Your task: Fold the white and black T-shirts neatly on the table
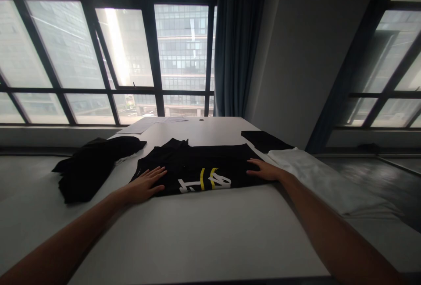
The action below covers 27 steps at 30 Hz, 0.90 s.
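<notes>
A black shirt (197,158) lies folded lengthwise on the white table (210,232), its collar side to the left. White and yellow print shows along its near edge. Fingers spread, my left hand (144,185) rests flat on the shirt's left part, near the collar and sleeve. On the right end of the same shirt lies my right hand (265,171), palm down with the fingers stretched out toward the print. Neither hand grips the cloth.
Crumpled dark clothing (95,166) hangs over the table's left side. At the right are a folded black garment (266,141) and white cloth (315,175) along the edge. Paper sheets (138,125) lie at the far left. Behind stand windows and a blue curtain (237,48).
</notes>
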Available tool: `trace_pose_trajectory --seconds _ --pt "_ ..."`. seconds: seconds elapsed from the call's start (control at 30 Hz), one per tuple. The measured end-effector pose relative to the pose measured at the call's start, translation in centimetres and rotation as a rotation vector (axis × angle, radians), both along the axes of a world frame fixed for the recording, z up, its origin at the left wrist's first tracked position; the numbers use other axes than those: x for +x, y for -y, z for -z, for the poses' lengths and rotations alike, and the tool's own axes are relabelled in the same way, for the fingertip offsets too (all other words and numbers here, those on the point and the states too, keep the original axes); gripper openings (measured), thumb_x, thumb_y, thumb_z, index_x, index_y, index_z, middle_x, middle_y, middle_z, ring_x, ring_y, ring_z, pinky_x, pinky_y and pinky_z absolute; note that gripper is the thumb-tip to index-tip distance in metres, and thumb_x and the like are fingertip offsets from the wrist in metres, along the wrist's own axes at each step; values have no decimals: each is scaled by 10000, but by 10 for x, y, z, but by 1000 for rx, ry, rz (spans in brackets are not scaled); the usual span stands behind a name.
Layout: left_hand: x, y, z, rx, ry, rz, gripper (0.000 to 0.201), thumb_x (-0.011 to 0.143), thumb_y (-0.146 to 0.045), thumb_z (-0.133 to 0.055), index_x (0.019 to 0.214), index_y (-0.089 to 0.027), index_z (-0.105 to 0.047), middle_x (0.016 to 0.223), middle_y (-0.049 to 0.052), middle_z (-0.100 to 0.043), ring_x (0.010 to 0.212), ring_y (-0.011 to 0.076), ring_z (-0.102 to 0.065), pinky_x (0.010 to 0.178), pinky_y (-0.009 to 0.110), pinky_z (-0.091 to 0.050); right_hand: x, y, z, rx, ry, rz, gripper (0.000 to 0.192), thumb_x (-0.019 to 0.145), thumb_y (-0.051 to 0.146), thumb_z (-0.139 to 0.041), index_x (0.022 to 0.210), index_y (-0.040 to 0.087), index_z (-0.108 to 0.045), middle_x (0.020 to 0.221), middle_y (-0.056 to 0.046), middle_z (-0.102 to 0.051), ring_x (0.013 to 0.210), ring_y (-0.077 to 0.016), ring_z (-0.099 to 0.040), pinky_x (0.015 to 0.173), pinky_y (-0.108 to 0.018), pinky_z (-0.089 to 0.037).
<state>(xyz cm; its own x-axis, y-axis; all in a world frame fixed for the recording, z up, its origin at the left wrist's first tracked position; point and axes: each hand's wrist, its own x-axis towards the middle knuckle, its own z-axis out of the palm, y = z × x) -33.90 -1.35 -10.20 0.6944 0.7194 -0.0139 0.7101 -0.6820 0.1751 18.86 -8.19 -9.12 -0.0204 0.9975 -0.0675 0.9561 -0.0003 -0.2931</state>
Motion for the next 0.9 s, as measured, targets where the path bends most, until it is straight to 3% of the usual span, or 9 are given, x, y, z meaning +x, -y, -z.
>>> trace_pose_trajectory --seconds 0.2,0.4,0.6,0.7,0.8,0.9 --pt "-2 0 -6 -50 -51 -49 750 915 -674 -377 1541 -307 -187 1605 41 -93 1479 291 -83 1186 529 -101 9 -3 4 19 -21 -1 850 800 698 -537 1463 178 -420 1564 -123 -283 1411 -312 -315 1165 -430 -274" --pt "0 12 -20 -150 -175 -67 830 888 -709 -366 1556 -285 -113 1612 57 -20 1480 312 -40 1174 557 -86 0 2 -12 -69 12 35 893 708 676 -655 1418 165 -480 1487 -148 -418 1330 -352 -426 1098 -435 -366" --pt "-5 22 -31 -103 -59 -33 989 681 -719 -653 1512 -297 -322 1584 94 -275 1391 370 -347 1099 481 -348 -10 16 -40 -230 85 112 864 580 676 -758 1279 190 -614 1337 -137 -573 1195 -367 -548 979 -427 -462" --pt "-4 12 -24 -12 21 -72 813 804 -725 -500 1483 -294 -386 1578 59 -299 1422 339 -297 1141 483 -287 -15 15 -40 -116 122 106 748 717 679 -651 1265 170 -621 1292 -147 -603 1169 -345 -567 985 -423 -457" --pt "-4 -2 -13 -2 26 -166 706 928 -662 -264 1486 -246 -385 1598 45 -236 1469 288 -189 1184 482 -176 -16 6 -25 60 111 22 663 858 585 -532 1357 148 -543 1414 -145 -504 1273 -295 -495 1080 -375 -384" --pt "-5 -8 -4 -34 -22 -205 726 929 -654 -263 1527 -242 -290 1611 48 -147 1482 286 -114 1181 519 -126 -11 -1 -9 22 69 28 697 879 567 -511 1415 123 -478 1506 -153 -384 1355 -288 -406 1133 -366 -319"
